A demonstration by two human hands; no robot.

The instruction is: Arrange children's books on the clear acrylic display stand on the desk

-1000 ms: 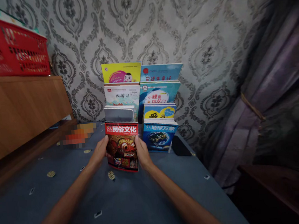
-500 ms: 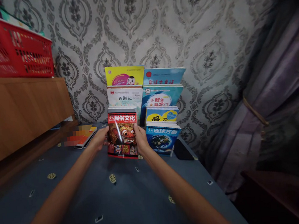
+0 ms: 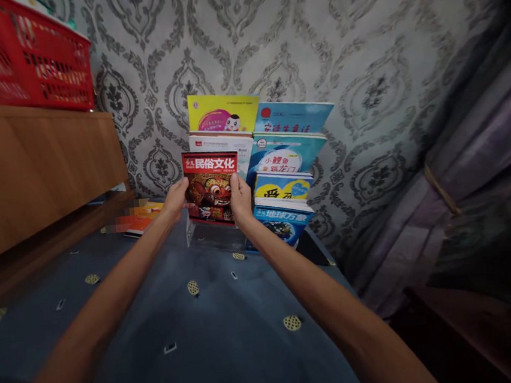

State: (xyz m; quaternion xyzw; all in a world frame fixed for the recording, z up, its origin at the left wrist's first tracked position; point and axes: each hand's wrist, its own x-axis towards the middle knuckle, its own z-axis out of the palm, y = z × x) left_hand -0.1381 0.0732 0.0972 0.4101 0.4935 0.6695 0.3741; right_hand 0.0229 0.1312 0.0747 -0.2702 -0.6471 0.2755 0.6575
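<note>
Between my two hands a red book (image 3: 212, 189) with a mask on its cover is held upright. My left hand (image 3: 177, 200) grips its left edge, and my right hand (image 3: 240, 200) closes on the right edge with the thumb in front. The book is just above the front tier of a clear stand (image 3: 217, 237). Behind it stand a white book (image 3: 242, 147) and a yellow book (image 3: 223, 113), partly covered. On the right, a blue book with a globe (image 3: 281, 222) stands in front of a yellow-and-blue book (image 3: 282, 187) and two taller blue books, one a teal-blue book (image 3: 290, 152).
A patterned dark blue cloth (image 3: 196, 329) covers the surface. Orange books (image 3: 143, 217) lie at the left, beside a wooden cabinet (image 3: 41, 170) carrying a red basket (image 3: 48, 61). A dark flat object (image 3: 314, 249) lies right of the stand. A curtain (image 3: 406, 249) hangs at the right.
Both hands have raised the red book, which now covers more of the white book; the stand's clear front shows below it. The camera view has shifted slightly.
</note>
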